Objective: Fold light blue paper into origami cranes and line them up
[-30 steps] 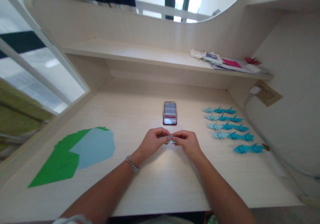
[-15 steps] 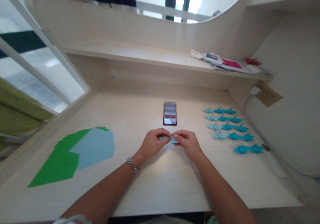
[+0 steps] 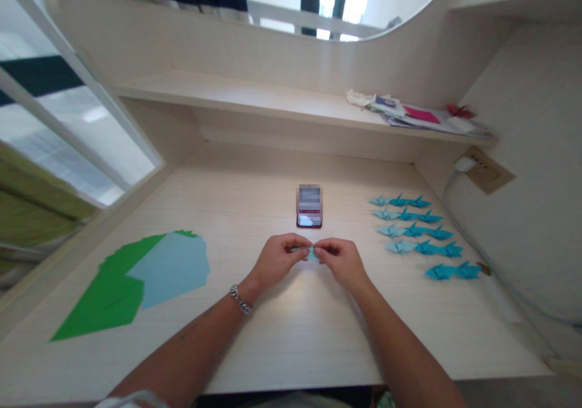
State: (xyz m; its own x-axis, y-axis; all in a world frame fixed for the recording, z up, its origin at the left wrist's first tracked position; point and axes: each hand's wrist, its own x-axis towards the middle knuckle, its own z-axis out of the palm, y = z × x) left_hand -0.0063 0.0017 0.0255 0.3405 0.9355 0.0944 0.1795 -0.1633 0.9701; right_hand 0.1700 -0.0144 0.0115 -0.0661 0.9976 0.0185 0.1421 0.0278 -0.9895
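Observation:
A small piece of light blue folded paper [image 3: 313, 254] is pinched between both hands, just above the desk in the middle. My left hand [image 3: 282, 259] grips it from the left with thumb and forefinger; a chain bracelet circles that wrist. From the right, my right hand [image 3: 341, 262] pinches the same paper, and the fingertips of both hands nearly meet. Fingers cover most of the paper, so its full shape is hidden. Right beyond the hands lies a phone [image 3: 310, 207], its screen blurred.
Blue origami cranes [image 3: 413, 231] lie in several rows on the right. Fanned green paper sheets [image 3: 104, 299] and light blue sheets [image 3: 175, 268] lie on the left. A shelf [image 3: 254, 102] with papers [image 3: 421, 115] runs along the back. A cable [image 3: 477, 244] hangs beside the right wall.
Both thumbs have shifted slightly on the light blue paper, and a little less of it shows between the fingers. The arms have barely moved.

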